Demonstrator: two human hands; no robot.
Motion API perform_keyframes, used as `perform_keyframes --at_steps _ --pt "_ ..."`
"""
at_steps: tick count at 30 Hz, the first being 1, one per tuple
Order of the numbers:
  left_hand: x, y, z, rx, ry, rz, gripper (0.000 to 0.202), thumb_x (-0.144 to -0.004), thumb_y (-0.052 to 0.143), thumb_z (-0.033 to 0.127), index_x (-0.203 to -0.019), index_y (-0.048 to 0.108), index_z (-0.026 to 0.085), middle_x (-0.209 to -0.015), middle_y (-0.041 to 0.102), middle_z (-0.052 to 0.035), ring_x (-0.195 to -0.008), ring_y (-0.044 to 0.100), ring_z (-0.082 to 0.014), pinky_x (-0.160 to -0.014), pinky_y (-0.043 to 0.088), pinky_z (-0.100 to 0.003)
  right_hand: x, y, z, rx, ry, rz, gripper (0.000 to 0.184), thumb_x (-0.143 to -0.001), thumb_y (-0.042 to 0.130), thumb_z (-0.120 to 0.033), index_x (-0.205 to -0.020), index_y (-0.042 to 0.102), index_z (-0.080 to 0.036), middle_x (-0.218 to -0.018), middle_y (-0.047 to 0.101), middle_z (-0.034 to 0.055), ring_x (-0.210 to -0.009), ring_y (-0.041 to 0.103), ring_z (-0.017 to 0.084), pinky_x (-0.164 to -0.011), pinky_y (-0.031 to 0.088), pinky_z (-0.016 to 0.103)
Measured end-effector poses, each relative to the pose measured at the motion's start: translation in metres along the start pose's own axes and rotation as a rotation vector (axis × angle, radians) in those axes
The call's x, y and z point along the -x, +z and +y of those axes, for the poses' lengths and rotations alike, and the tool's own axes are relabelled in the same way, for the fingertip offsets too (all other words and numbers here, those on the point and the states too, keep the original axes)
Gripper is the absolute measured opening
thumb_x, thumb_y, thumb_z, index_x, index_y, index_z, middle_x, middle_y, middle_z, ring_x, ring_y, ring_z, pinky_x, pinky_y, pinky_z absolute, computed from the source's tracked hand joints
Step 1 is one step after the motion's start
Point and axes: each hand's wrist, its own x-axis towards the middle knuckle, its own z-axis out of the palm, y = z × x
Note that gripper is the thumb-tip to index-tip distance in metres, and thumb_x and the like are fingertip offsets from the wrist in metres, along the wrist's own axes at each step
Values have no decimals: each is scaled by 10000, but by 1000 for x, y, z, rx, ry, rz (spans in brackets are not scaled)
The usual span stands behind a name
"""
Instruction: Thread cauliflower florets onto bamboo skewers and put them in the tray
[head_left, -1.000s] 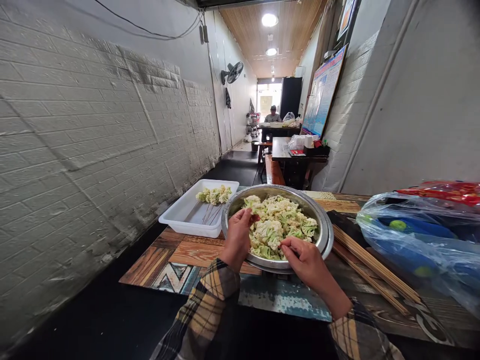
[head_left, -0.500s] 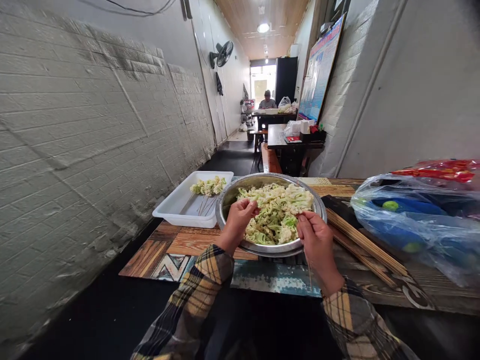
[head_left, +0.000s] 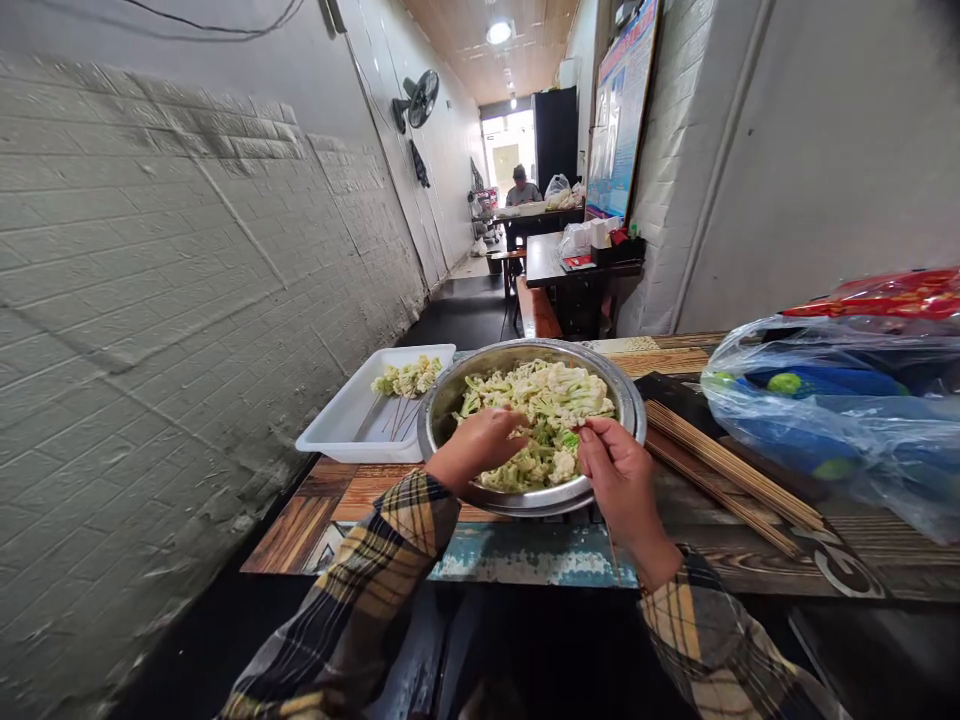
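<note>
A steel bowl (head_left: pixel 634 400) full of cauliflower florets (head_left: pixel 551 385) stands on the table before me. My left hand (head_left: pixel 484 440) reaches over its near left side, back of the hand up, at the florets. Its fingertips are bent down and mostly hidden, so I cannot tell whether they grip one. At the bowl's near right rim, my right hand (head_left: pixel 619 475) is closed in a pinch on a thin bamboo skewer (head_left: pixel 614 552), whose lower end sticks out beneath the hand. To the left, a white plastic tray (head_left: pixel 326 430) holds skewered cauliflower (head_left: pixel 409 377).
A bundle of bamboo skewers (head_left: pixel 735 470) lies right of the bowl. Beyond it sits a clear plastic bag (head_left: pixel 810 420) with blue and green contents, and red packaging (head_left: pixel 892 295). Further back are another table (head_left: pixel 544 258) and a seated person (head_left: pixel 523 188). A brick-patterned wall runs along the left.
My left hand has turned from a raised pinch to back-up and gone lower over the florets. The right hand still holds the skewer, slightly further left in view. The camera view has shifted a little.
</note>
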Motion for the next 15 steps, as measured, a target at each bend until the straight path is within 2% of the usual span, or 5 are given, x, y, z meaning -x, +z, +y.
perform_keyframes --at_steps 2,4,8,15 --pt "-8 3 9 25 63 -19 290 -782 546 228 -1026 703 224 -967 682 -65 -831 613 -187 -767 442 -264 0 0 0 10 1 -1 212 -902 515 -388 -877 586 -190 -580 420 -59 -511 372 94 -461 312 209" --pt "-15 7 16 48 76 -64 267 -745 543 166 -929 726 227 -920 691 -63 -833 617 -195 -765 444 -261 0 -1 1 25 0 -1 224 -903 508 -398 -873 585 -190 -576 416 -60 -503 369 94 -454 308 208" --pt "-24 19 18 78 -45 -93 203 -631 586 119 -751 712 224 -784 682 -48 -778 605 -196 -710 441 -242 -1 -2 3 76 -17 -8 247 -904 497 -408 -913 599 -183 -578 456 -51 -496 393 98 -457 323 213" --pt "-22 34 14 -20 -62 -80 193 -637 550 134 -753 691 199 -778 672 -72 -735 592 -213 -659 411 -269 -1 -2 2 114 -45 6 268 -899 491 -415 -921 620 -181 -608 537 -21 -525 453 115 -488 366 222"
